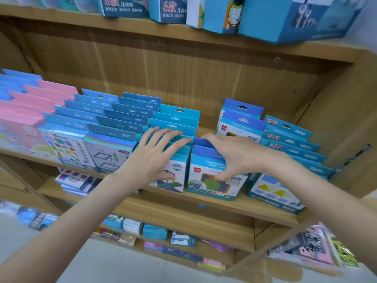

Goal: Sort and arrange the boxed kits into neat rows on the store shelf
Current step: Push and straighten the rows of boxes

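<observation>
On a wooden shelf (234, 205), pink kits (30, 105) stand at far left, then packed rows of blue kits (114, 119) running to the back panel. The left hand (151, 158), fingers spread and straight, rests on the header cards of a teal row (177, 119). Just beside it, the right hand (240, 156) grips the top of a front box (208, 180), thumb on its face. Open board shows behind that box, before two boxes (242, 119) farther back. A last row (293, 144) stands near the side wall (350, 127).

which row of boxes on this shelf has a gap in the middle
The row under the right hand: two front boxes, then bare shelf, then two rear boxes. Other rows run unbroken.
</observation>
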{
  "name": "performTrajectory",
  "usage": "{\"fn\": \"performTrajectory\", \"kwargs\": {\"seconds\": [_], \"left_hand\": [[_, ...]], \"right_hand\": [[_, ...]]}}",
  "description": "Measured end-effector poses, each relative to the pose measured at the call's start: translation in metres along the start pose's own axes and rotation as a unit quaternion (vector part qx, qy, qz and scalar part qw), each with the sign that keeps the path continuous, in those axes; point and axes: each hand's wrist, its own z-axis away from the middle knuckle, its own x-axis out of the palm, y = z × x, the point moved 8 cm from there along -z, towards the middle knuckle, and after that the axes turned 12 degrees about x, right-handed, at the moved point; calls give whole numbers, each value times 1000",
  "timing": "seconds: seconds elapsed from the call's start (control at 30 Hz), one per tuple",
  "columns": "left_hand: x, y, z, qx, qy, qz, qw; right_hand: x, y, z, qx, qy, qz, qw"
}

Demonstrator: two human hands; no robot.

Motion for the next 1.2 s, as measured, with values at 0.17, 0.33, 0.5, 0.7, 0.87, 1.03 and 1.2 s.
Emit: {"fn": "performTrajectory", "kwargs": {"seconds": [0.17,0.33,0.5,0.7,0.87,1.03,1.2], "left_hand": [[1,-3,-2,-3,-6,11,1000],[3,-3,-2,4,-11,25,1000],[-1,-2,-2,-1,0,46,999],[-8,6,-29,11,17,86,996],[-6,8,-41,38,20,91,995],[-4,8,-37,34,45,99,994],[-3,8,-36,31,49,99,993]], "right_hand": [[-3,-8,1,14,9,-3,1000],[-2,-5,10,42,15,-11,999],[3,19,27,104,-8,-79,991],[-38,70,26,148,54,-233,960],[-42,122,-25,229,54,-120,964],[-11,120,-54,216,-32,39,975],[-25,120,-66,190,72,93,975]]}}
